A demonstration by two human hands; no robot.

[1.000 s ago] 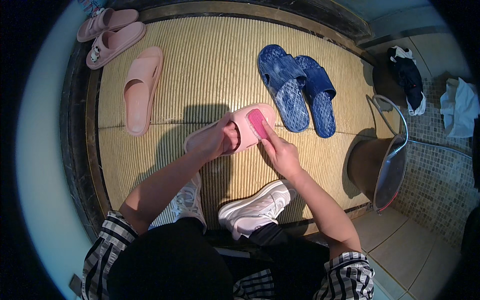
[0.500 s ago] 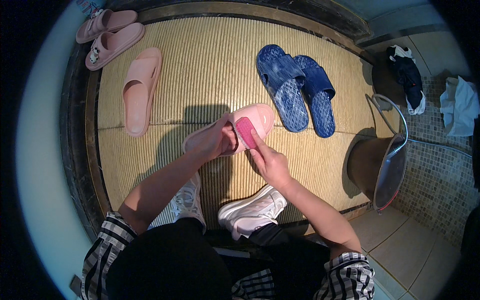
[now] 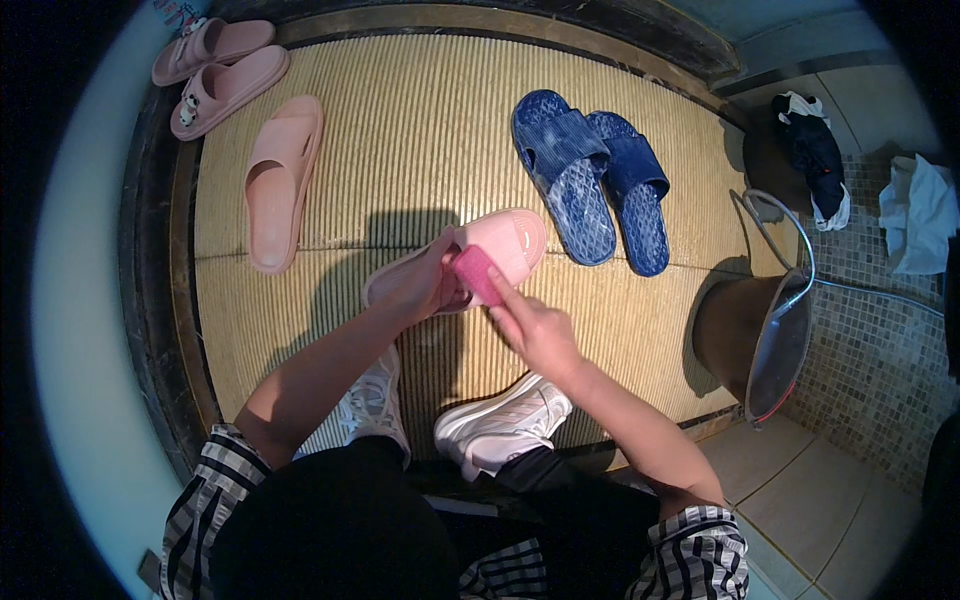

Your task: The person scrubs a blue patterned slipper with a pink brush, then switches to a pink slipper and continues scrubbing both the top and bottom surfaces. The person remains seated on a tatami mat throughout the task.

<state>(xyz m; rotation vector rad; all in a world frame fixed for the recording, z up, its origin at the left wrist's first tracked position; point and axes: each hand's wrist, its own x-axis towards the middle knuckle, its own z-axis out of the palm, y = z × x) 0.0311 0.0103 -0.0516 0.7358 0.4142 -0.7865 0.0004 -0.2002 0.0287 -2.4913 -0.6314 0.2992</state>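
A pink slide slipper (image 3: 507, 241) is held over the ribbed floor by my left hand (image 3: 437, 282), whose fingers reach in under the strap. Closed round a small bright pink scrubbing brush (image 3: 478, 273), my right hand (image 3: 538, 333) presses it against the slipper's strap. The brush's bristle side faces the slipper and is mostly hidden. To the left lies a second pink slide slipper (image 3: 281, 190) of the same kind. Two dark blue slippers (image 3: 580, 190) with whitish foam on them rest at the right.
A brown bucket (image 3: 735, 335) with a shower hose (image 3: 808, 255) over its rim stands at the right. Behind it are dark and white cloths (image 3: 815, 160) and a white cloth (image 3: 920, 215). Pink slippers (image 3: 225, 95) sit at the far left. My white shoes (image 3: 505, 425) are close below.
My right hand has moved the brush slightly left and down across the slipper's strap. The left hand and slipper have barely shifted.
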